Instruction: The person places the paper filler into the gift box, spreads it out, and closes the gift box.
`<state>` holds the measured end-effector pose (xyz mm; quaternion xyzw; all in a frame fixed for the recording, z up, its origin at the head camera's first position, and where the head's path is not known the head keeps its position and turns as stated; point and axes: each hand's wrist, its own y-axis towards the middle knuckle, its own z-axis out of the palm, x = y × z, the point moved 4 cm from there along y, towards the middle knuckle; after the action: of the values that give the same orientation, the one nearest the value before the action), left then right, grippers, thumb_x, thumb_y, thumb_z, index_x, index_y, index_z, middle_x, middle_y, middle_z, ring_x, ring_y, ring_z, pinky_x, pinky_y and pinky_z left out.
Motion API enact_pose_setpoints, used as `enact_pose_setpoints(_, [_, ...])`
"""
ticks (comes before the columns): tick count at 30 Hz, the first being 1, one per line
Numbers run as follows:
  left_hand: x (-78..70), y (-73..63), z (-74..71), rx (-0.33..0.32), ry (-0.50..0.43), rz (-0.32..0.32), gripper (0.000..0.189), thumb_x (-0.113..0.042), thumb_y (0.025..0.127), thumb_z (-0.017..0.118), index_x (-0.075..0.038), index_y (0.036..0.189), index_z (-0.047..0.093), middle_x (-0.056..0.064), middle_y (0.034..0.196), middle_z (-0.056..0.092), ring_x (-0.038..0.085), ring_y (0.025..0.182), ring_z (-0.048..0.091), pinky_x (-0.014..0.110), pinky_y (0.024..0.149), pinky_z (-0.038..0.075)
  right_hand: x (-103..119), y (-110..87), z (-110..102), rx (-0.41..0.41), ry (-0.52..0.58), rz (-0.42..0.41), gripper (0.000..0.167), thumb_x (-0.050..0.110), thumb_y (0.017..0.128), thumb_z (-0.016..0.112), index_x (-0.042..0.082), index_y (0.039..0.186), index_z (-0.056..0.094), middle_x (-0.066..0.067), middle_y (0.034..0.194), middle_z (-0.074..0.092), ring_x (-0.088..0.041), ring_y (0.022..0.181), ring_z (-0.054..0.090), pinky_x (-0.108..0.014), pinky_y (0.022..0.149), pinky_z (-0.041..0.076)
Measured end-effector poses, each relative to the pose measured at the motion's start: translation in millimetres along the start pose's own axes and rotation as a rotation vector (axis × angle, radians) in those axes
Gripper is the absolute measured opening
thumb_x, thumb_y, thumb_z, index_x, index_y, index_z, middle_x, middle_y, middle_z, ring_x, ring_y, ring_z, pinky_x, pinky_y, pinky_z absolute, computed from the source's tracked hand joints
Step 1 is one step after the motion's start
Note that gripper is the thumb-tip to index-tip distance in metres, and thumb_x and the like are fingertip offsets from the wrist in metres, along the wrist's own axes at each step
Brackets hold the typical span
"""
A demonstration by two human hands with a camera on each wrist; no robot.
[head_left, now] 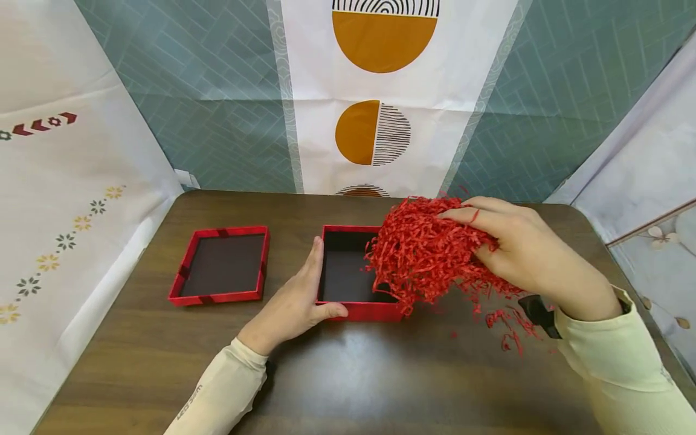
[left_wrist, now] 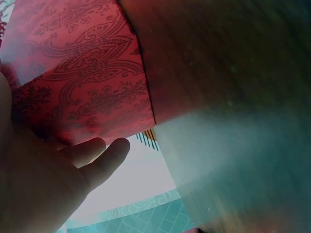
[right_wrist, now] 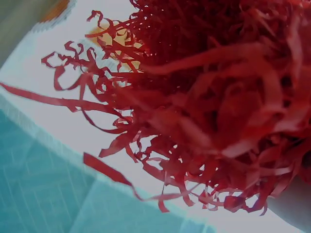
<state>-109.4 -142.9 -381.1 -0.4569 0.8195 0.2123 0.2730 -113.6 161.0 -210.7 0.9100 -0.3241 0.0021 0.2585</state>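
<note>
Table [head_left: 348, 386] holds lid [head_left: 224, 266], scraps [head_left: 495, 317]; spread left hand [head_left: 293, 305] touches box [head_left: 364, 312], right hand [head_left: 519, 244] grips shreds [head_left: 426, 251].

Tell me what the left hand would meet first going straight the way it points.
Most likely the open red box: the left hand lies around its near left corner, though any gap between them is hard to judge.

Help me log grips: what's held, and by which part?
Red paper shreds, by the clump's upper right, in the right hand; the left hand touches the box.
</note>
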Motion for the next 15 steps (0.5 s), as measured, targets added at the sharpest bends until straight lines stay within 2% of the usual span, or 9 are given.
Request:
enact_pose_setpoints(3, [1.3, -2.9, 1.6, -0.002, -0.002, -0.008, 0.126, -0.058, 0.084, 0.074, -0.006, 0.16, -0.012, 0.01, 0.168, -0.006, 0.026, 0.151, 0.011, 0.044, 0.116, 0.026, 3.3, 9.8, 20.8, 0.05, 0.019, -0.018, 0.068, -0.021, 0.063, 0.057, 0.01, 0.122, 0.071, -0.001, 0.111, 0.067, -0.019, 0.095, 0.063, -0.032, 0.067, 0.043])
enact_pose_setpoints(7, [1.2, -4.5, 0.4, 0.019, -0.023, -0.025, 0.125, -0.064, 0.084, 0.068, -0.006, 0.16, -0.012, 0.006, 0.167, -0.01, 0.023, 0.151, 0.009, 0.042, 0.117, 0.025, 5.5, 20.9, 46.1, 0.135, 0.003, 0.006, 0.061, -0.02, 0.067, 0.061, 0.009, 0.12, 0.071, -0.002, 0.107, 0.066, -0.024, 0.096, 0.063, -0.04, 0.073, 0.05])
enact_pose_setpoints(11, [1.2, -5.3, -3.6, 0.062, -0.058, -0.033, 0.121, -0.063, 0.087, 0.066, -0.009, 0.16, -0.014, 0.002, 0.166, -0.014, 0.019, 0.151, 0.006, 0.04, 0.117, 0.023, 7.8, 29.2, 72.3, 0.226, -0.047, 0.037, 0.055, -0.019, 0.07, 0.066, 0.007, 0.118, 0.072, -0.003, 0.1, 0.064, -0.024, 0.092, 0.062, -0.038, 0.07, 0.051])
enact_pose_setpoints(15, [2.3, -6.1, -8.0, 0.102, -0.087, -0.046, 0.114, -0.058, 0.092, 0.065, -0.014, 0.16, -0.015, 0.002, 0.167, -0.011, 0.018, 0.151, 0.007, 0.041, 0.118, 0.023, 11.6, 37.4, 96.5, 0.28, -0.103, 0.036, 0.049, -0.015, 0.072, 0.072, 0.007, 0.116, 0.073, -0.002, 0.092, 0.062, -0.025, 0.085, 0.06, -0.037, 0.067, 0.051])
